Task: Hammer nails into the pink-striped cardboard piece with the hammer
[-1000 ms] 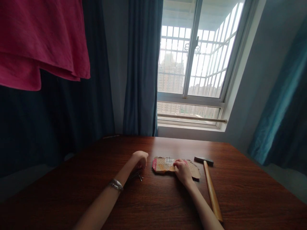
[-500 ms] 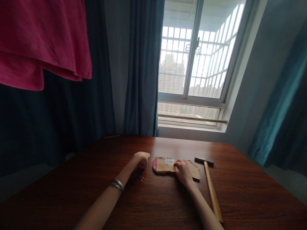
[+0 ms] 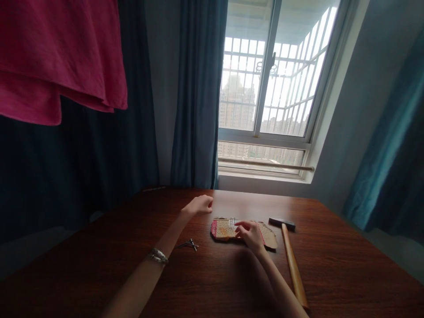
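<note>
Standing thin nails (image 3: 232,222) in patterned board (image 3: 223,230) seems step now; next move likely needs steady hold. Board lies on table (image 3: 202,287), 3 nails up. Right hand (image 3: 250,236) over board, fingers loosely apart. Left hand (image 3: 199,204) left of board, curled; can't tell if pinching. Loose nails (image 3: 192,243) left of board, hammer (image 3: 293,260) right. No writing readable.

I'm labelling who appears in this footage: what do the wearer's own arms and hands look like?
The left hand and right hand are both ungloved, and no sleeve shows on either forearm. A silvery bracelet circles the left forearm; its finer pattern is too small to make out. No jewellery shows on the right arm.
</note>
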### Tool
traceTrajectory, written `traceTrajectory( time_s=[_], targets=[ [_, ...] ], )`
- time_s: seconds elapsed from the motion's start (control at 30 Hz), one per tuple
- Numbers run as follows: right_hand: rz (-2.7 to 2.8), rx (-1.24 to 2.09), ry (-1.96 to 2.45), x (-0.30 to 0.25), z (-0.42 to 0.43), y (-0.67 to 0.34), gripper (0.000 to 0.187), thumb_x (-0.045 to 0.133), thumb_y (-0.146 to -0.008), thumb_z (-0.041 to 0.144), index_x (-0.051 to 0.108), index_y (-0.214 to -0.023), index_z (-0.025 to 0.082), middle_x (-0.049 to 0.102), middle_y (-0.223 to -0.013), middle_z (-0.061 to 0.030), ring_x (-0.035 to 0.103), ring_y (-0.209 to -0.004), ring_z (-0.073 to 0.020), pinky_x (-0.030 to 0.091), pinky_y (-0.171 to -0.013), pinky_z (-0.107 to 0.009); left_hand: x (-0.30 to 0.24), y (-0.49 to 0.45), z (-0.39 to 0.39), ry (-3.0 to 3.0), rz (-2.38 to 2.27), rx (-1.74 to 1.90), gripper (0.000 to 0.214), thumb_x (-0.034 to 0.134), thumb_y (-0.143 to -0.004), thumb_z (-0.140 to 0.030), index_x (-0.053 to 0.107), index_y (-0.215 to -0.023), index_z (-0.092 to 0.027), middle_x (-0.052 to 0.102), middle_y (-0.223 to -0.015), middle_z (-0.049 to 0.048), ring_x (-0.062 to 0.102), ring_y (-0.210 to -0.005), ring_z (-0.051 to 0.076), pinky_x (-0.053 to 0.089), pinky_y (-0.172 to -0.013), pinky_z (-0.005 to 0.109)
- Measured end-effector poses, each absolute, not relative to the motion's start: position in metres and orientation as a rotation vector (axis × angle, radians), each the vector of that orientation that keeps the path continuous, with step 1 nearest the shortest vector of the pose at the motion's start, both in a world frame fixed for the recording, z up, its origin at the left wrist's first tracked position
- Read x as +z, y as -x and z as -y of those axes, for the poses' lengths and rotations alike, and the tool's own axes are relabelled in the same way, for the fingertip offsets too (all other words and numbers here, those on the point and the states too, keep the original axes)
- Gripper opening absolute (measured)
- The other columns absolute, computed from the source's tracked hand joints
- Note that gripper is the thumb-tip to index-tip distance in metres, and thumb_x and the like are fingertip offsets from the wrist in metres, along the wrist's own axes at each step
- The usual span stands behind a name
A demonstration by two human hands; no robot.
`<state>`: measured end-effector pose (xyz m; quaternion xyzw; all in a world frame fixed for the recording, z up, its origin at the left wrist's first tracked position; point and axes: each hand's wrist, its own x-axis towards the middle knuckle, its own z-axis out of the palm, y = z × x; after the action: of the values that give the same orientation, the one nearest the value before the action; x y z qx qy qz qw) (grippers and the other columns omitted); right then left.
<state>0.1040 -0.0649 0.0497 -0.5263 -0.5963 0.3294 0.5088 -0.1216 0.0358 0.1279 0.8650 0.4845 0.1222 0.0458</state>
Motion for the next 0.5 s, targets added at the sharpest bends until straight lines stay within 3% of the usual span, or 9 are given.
traceTrajectory(
  time_s=[0.13, 0.33, 0.5],
  targets=[
    [1.228, 1.298, 1.037, 0.06, 0.072, -0.087, 0.025, 0.058, -0.064, 0.03, 0.068, -0.08, 0.013, 0.068, -0.071, -0.0059, 0.06, -0.049, -0.0135, 0.04, -0.042, -0.022, 0.133, 0.105, -0.028, -2.721, -1.47, 0.526, 0.014, 0.053, -0.072, -0.025, 0.06, -0.079, -0.016, 0.062, -0.074, 0.0046, 0.056, -0.069, 0.016, 0.038, -0.064, 0.023],
    [0.932, 1.636, 0.954, 0.064, 0.074, -0.084, 0.026, 0.058, -0.068, 0.034, 0.067, -0.084, 0.015, 0.064, -0.069, -0.0026, 0.049, -0.043, -0.0051, 0.033, -0.039, -0.016, 0.125, 0.07, -0.007, -2.854, -1.268, 0.811, 0.019, 0.047, -0.08, -0.025, 0.058, -0.092, -0.017, 0.059, -0.064, 0.0021, 0.057, -0.064, 0.015, 0.039, -0.066, 0.024],
    [0.663, 1.718, 0.788, 0.068, 0.071, -0.09, 0.021, 0.06, -0.071, 0.035, 0.064, -0.079, 0.016, 0.06, -0.065, 0.0001, 0.044, -0.044, -0.0039, 0.03, -0.037, -0.014, 0.111, 0.05, 0.011, -2.952, -1.082, 0.826, 0.021, 0.041, -0.084, -0.027, 0.058, -0.09, -0.017, 0.061, -0.067, 0.0041, 0.058, -0.065, 0.016, 0.039, -0.065, 0.025]
  ],
)
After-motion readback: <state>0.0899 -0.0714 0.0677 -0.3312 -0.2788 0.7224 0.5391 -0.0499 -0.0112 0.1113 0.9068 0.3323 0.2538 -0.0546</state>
